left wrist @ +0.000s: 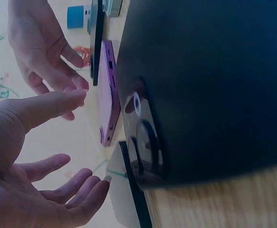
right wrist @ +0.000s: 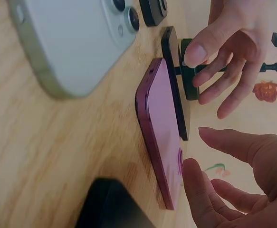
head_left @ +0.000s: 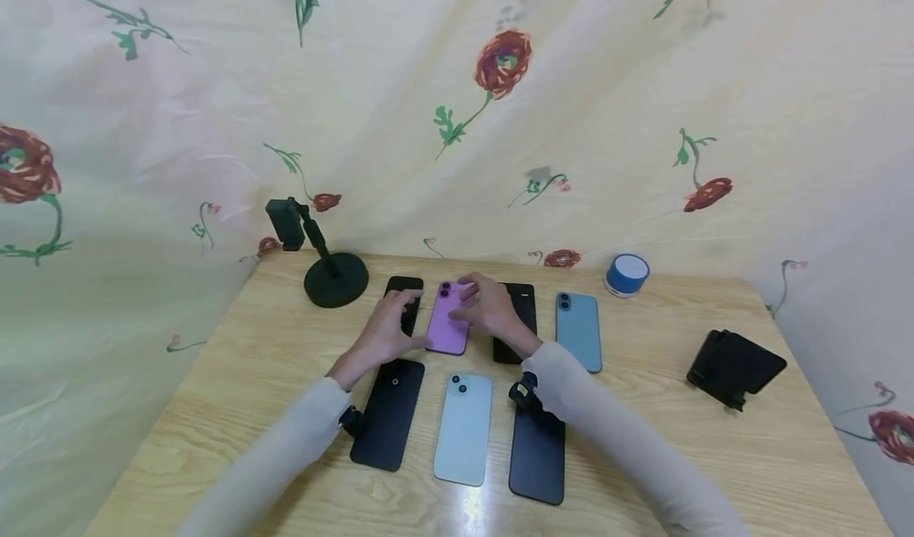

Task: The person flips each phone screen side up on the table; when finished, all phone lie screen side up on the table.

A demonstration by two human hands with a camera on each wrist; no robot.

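Observation:
A purple phone (head_left: 447,332) lies back-up on the wooden table, its camera lenses at the far end. My left hand (head_left: 385,329) hovers at its left, thumb toward the phone and fingers above a black phone (head_left: 405,284) that it partly hides. Over the purple phone's right side, my right hand (head_left: 489,305) hangs with parted, slightly bent fingers and covers part of another black phone (head_left: 524,303). The left wrist view shows a gap between the left hand's thumb and fingers. Nothing is held in either hand; in the right wrist view the right fingertips are near the purple phone (right wrist: 163,109).
In the front row lie a black phone (head_left: 389,418), a light blue phone (head_left: 462,434) and a dark phone (head_left: 537,462). A blue phone (head_left: 579,332) is at right. Behind stand a black stand (head_left: 336,281) and a blue-white cylinder (head_left: 627,275). A black folded object (head_left: 735,368) sits far right.

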